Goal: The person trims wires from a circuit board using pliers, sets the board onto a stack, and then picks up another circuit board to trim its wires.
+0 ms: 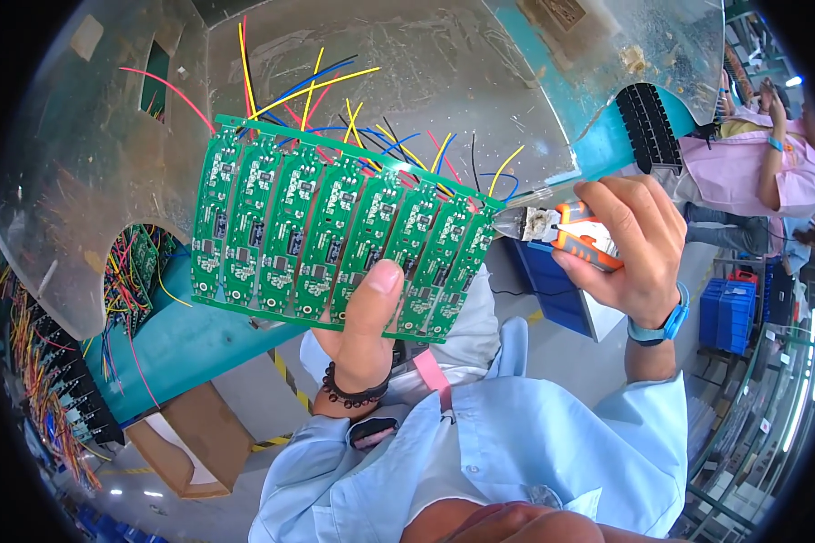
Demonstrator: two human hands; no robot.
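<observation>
My left hand [369,317] grips a green circuit board panel [335,235] by its lower edge, thumb across the front. Slots divide the panel into several narrow boards carrying small chips. Red, yellow, blue and black wires [321,86] stick up from its top edge. In my right hand [638,235] is a pair of cutting pliers [580,235] with orange and white handles. Their jaw tips lie at the panel's upper right corner, by the last wires. Whether the tips touch a wire or the board, I cannot tell.
Behind the panel lies a scratched, worn work surface [407,54] over a teal tabletop [190,353]. Wired green boards [140,271] and black racks of wires [59,380] sit at left. An open cardboard box [195,443] stands below. A pink-clothed person [743,163] is at right, near blue bins [727,312].
</observation>
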